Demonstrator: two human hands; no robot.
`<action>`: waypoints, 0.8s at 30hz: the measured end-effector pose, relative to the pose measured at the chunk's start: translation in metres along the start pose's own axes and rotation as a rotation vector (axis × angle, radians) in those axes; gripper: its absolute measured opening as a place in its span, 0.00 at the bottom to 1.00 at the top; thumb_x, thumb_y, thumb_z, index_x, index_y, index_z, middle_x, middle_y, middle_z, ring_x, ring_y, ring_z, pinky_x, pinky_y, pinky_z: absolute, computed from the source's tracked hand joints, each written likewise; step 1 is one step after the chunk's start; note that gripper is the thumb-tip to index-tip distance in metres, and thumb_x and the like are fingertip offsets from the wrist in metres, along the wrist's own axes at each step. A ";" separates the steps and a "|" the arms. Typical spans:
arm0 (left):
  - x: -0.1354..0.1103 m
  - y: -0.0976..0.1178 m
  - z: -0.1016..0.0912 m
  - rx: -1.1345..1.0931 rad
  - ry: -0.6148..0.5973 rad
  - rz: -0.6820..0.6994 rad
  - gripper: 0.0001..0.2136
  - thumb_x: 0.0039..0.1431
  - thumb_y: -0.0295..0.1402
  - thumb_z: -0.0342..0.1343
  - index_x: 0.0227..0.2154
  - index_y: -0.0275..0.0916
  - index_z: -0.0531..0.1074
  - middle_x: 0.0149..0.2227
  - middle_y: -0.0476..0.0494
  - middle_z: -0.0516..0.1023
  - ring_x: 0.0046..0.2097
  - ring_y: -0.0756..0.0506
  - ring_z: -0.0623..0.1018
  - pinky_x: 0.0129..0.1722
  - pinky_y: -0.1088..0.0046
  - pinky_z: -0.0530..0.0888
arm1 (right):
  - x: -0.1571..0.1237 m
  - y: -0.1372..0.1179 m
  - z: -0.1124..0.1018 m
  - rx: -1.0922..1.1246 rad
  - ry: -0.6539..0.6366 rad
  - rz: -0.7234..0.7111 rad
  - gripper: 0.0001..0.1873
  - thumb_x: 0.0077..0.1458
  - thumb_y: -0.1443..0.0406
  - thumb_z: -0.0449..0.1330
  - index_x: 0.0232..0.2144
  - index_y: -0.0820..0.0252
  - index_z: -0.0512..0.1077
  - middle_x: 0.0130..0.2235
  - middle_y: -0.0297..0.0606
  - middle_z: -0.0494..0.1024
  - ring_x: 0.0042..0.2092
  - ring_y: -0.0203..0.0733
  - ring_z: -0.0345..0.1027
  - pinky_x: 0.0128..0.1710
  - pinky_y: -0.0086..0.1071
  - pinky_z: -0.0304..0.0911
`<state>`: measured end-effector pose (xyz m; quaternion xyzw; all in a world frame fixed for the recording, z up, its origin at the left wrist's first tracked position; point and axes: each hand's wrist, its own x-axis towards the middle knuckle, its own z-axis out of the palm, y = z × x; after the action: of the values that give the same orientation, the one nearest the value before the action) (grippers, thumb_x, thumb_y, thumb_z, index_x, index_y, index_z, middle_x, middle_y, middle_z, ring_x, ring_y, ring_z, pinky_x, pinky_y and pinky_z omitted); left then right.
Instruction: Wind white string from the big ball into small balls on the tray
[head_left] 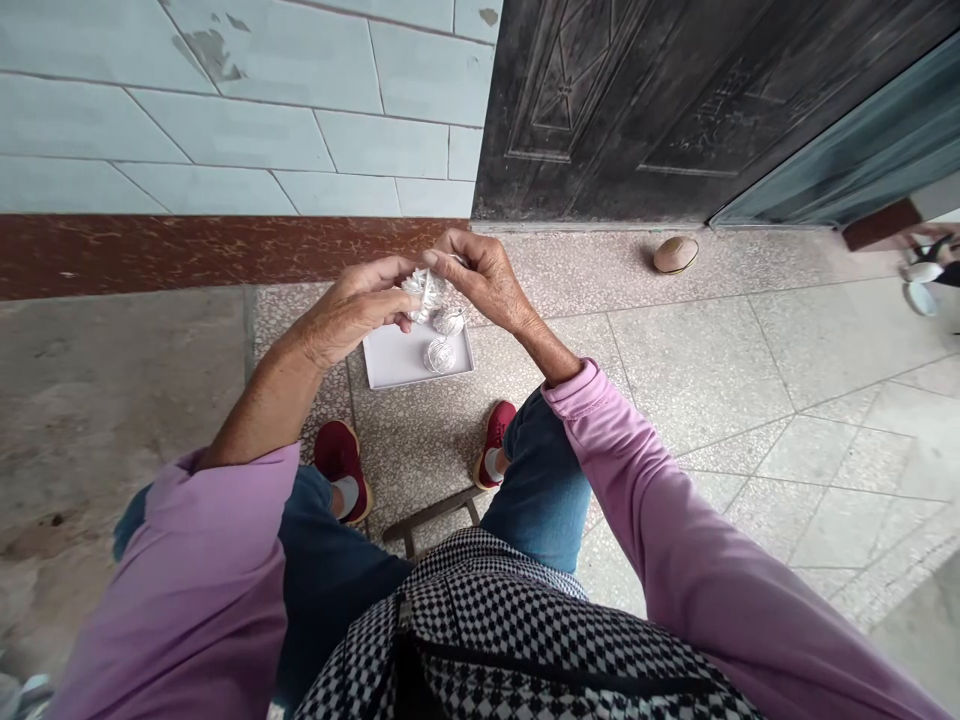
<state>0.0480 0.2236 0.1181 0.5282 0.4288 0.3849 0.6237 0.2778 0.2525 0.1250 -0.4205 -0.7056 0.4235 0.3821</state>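
My left hand [352, 315] and my right hand [484, 275] meet in front of me, both pinched on a small silvery foil piece [420, 292] held between their fingertips. Below the hands a white tray [390, 365] lies on the floor. Two finished silvery foil shapes [442, 340] rest in it near its right side. Part of the foil piece is hidden by my fingers.
I sit on a low stool [431, 515] with red shoes [341, 470] on a speckled stone floor. A checkered bag [510, 630] lies on my lap. A dark door [637, 100] and tiled wall stand ahead; a round stone [675, 254] lies by the door.
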 end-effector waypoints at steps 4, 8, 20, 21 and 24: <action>-0.004 0.005 -0.001 -0.016 -0.030 -0.009 0.14 0.54 0.36 0.81 0.43 0.42 0.90 0.42 0.40 0.85 0.40 0.40 0.82 0.38 0.66 0.84 | 0.007 0.010 -0.001 -0.017 -0.007 -0.010 0.43 0.69 0.17 0.61 0.24 0.39 0.68 0.27 0.41 0.73 0.54 0.54 0.75 0.51 0.49 0.63; -0.006 0.006 -0.003 -0.028 -0.007 -0.006 0.18 0.51 0.36 0.85 0.44 0.43 0.89 0.39 0.42 0.83 0.38 0.42 0.80 0.37 0.66 0.80 | 0.013 0.023 0.000 -0.005 -0.072 0.015 0.44 0.70 0.18 0.60 0.24 0.39 0.59 0.23 0.37 0.66 0.48 0.50 0.73 0.46 0.47 0.61; 0.010 -0.005 -0.007 -0.167 0.103 0.155 0.18 0.53 0.42 0.82 0.43 0.43 0.85 0.50 0.33 0.89 0.44 0.41 0.81 0.38 0.65 0.80 | 0.008 0.031 0.015 0.123 -0.139 0.103 0.39 0.88 0.31 0.66 0.33 0.49 0.68 0.28 0.29 0.64 0.34 0.41 0.59 0.37 0.36 0.59; 0.013 -0.007 -0.009 -0.170 0.133 0.167 0.19 0.54 0.44 0.83 0.43 0.44 0.85 0.50 0.33 0.90 0.43 0.41 0.81 0.37 0.65 0.79 | 0.005 0.029 0.017 0.079 -0.158 0.076 0.37 0.90 0.34 0.65 0.34 0.50 0.71 0.30 0.31 0.67 0.36 0.42 0.63 0.40 0.36 0.62; 0.022 -0.018 -0.016 -0.131 0.249 0.175 0.21 0.57 0.45 0.83 0.46 0.45 0.83 0.49 0.36 0.91 0.40 0.44 0.80 0.37 0.66 0.78 | -0.005 0.021 0.024 -0.062 -0.241 -0.040 0.33 0.94 0.41 0.64 0.36 0.51 0.73 0.36 0.36 0.76 0.42 0.45 0.70 0.50 0.40 0.69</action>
<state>0.0412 0.2466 0.0962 0.4698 0.4290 0.5274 0.5631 0.2635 0.2472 0.0965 -0.3641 -0.7673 0.4413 0.2898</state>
